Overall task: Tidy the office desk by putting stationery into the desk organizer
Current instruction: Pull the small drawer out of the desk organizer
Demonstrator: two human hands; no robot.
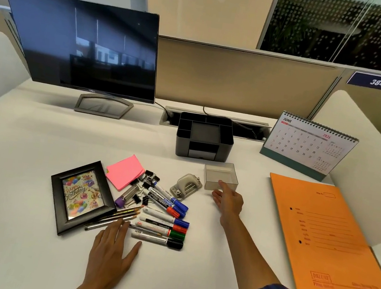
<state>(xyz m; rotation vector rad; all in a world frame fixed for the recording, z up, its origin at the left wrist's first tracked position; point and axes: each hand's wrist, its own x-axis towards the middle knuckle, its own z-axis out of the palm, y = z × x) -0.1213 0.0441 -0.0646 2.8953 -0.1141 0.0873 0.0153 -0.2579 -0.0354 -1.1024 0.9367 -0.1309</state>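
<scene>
Head view. I see my left hand lying flat on the white worktop near its front edge, fingers straight and spread, holding nothing. Its fingertips reach the ends of the pencils and sit just beside the lowest of the markers.

My right hand is extended toward the middle of the worktop, fingers relaxed and partly spread. Its fingertips touch the front wall of the clear plastic tray; I cannot tell whether they grip it. The tray stands upright just in front of the desk organizer.

The desk organizer is black, with its compartments empty, and stands toward the back edge of the worktop, centred.

Loose stationery lies in a cluster between my two hands: the markers with blue, red, green and black caps, the pencils, black binder clips, a pink sticky-note pad and a metal hole punch just beside the tray.

A black picture frame lies left of the cluster. An orange folder lies toward the right edge. A desk calendar and a monitor stand along the back edge.
</scene>
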